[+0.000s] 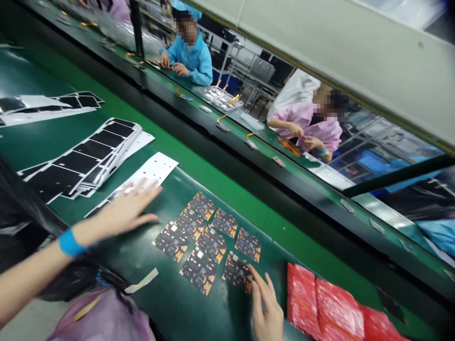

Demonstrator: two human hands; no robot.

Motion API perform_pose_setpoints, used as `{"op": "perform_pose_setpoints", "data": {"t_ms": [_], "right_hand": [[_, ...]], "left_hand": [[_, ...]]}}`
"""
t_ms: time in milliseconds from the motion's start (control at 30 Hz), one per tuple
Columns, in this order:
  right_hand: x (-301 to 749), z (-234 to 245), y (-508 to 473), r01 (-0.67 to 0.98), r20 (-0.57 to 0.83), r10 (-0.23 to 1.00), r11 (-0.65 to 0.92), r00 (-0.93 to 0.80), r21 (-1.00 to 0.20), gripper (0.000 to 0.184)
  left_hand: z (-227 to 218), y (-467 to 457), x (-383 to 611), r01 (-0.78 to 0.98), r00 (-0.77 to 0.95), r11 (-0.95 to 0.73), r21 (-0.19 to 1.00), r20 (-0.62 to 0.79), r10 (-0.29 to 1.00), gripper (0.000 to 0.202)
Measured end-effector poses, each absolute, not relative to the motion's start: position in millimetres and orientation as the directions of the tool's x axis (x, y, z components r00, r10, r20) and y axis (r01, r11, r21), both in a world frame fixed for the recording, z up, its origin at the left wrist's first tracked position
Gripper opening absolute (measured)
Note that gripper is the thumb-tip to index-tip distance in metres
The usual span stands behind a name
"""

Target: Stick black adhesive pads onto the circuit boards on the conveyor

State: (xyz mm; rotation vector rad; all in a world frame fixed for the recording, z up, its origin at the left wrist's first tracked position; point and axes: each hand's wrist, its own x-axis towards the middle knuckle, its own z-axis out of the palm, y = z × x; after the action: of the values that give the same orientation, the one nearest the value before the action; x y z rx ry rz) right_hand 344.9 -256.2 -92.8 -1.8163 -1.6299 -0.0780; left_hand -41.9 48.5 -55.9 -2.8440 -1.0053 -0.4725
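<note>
Several small black-and-orange flexible circuit boards (pixel 209 237) lie in rows on the dark green bench (pixel 185 308). My left hand (pixel 126 208), a blue band on its wrist, lies flat and open on a white perforated sheet (pixel 156 169). My right hand (pixel 266 308) is open, its fingertips touching the nearest circuit board (pixel 237 272) at the front right of the group. Neither hand holds anything.
Stacks of white sheets with black rectangles (pixel 85 158) lie at the left, more (pixel 42 104) farther back. Red bags (pixel 330 308) sit at the right. A white strip (pixel 142 282) lies near the front. Across the green conveyor (pixel 220 175), two people work at another bench.
</note>
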Motion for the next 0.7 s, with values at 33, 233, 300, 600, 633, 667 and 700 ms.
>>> {"op": "perform_pose_setpoints", "data": {"t_ms": [33, 233, 300, 600, 633, 667, 700], "right_hand": [[345.1, -91.8, -255.0, 0.896, 0.484, 0.850, 0.031, 0.210, -0.443, 0.041], [313.2, -70.5, -222.3, 0.859, 0.533, 0.831, 0.152, 0.157, -0.490, 0.031], [290.1, -59.0, -206.4, 0.846, 0.545, 0.824, 0.174, 0.155, -0.504, 0.029], [183.5, 15.9, -126.0, 0.874, 0.688, 0.684, 0.463, -0.244, -0.149, 0.045], [183.1, 19.4, -123.7, 0.881, 0.695, 0.678, 0.452, -0.237, -0.141, 0.046], [184.9, 21.1, -123.9, 0.885, 0.697, 0.687, 0.435, -0.205, -0.168, 0.048], [188.2, 21.4, -126.0, 0.880, 0.694, 0.702, 0.421, -0.162, -0.220, 0.049]], "left_hand": [[-54.5, 77.2, -65.3, 0.647, 0.724, -0.762, 0.027, 0.292, 0.625, 0.095], [-55.1, 147.5, -118.0, 0.541, 0.820, -0.840, 0.032, 0.200, 0.536, 0.090], [-47.9, 131.5, -106.8, 0.490, 0.844, -0.872, -0.014, 0.257, 0.470, 0.089], [44.0, 14.9, -14.3, 0.158, 0.869, -0.966, -0.205, 0.493, 0.038, 0.040], [52.0, 8.0, -7.1, 0.144, 0.851, -0.966, -0.215, 0.524, 0.010, 0.039], [57.7, 3.2, -1.5, 0.130, 0.836, -0.967, -0.221, 0.549, -0.014, 0.039], [61.3, 0.2, 2.5, 0.122, 0.825, -0.967, -0.223, 0.565, -0.026, 0.039]]}}
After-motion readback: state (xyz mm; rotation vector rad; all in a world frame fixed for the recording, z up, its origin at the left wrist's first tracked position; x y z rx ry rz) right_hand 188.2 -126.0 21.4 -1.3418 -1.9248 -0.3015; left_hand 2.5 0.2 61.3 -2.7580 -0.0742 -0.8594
